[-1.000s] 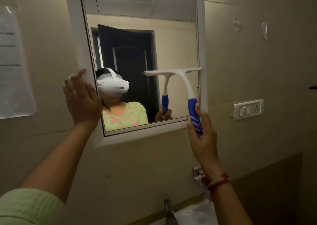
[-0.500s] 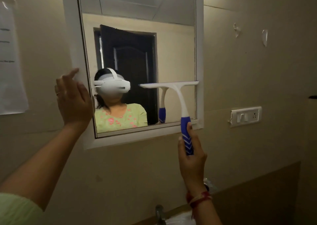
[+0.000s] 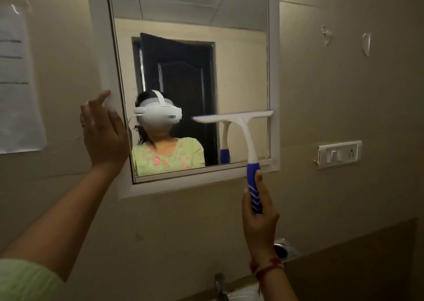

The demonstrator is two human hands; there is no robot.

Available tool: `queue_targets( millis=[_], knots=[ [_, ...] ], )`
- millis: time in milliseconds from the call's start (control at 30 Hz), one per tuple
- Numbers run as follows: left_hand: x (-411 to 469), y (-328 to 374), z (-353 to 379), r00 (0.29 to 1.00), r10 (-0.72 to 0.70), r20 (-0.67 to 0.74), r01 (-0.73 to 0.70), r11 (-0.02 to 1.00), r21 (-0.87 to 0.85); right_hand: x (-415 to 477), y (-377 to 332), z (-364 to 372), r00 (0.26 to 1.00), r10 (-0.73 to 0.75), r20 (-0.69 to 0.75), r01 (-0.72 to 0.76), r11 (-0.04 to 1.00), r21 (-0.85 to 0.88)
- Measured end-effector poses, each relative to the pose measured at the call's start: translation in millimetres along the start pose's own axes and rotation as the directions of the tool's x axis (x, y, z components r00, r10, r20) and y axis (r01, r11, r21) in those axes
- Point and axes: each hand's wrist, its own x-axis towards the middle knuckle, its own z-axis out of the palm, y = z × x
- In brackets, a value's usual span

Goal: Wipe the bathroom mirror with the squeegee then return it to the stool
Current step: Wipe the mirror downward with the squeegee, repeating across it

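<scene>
— Low on the mirror (image 3: 241, 71), right side: the squeegee (image 3: 243, 126) blade lies against the glass.
— Who's holding it?
— The right hand (image 3: 260, 218), wrapped round the blue handle. Looks light, stiff plastic; that grip suits it. The left hand (image 3: 104, 133) rests spread on the frame.

The squeegee (image 3: 243, 138), white-headed with a blue striped grip, is standing upright at centre right, its blade lying level against the glass low on the white-framed mirror (image 3: 190, 25), which is filling the upper centre.
</scene>
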Motion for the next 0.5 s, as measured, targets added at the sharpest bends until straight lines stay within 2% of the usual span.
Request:
queue_targets(
  millis=[200, 500],
  knots=[
    [-1, 0, 1, 1.0, -0.022, -0.01, 0.022, 1.0, 0.002, 43, -16, 9, 1.0, 0.007, 0.003, -0.007, 0.999, 0.053],
    [-1, 2, -1, 1.0, -0.008, 0.004, 0.008, 1.0, 0.028, 0, 3, -5, 0.999, 0.002, 0.035, 0.001, 0.997, -0.074]
  ],
)
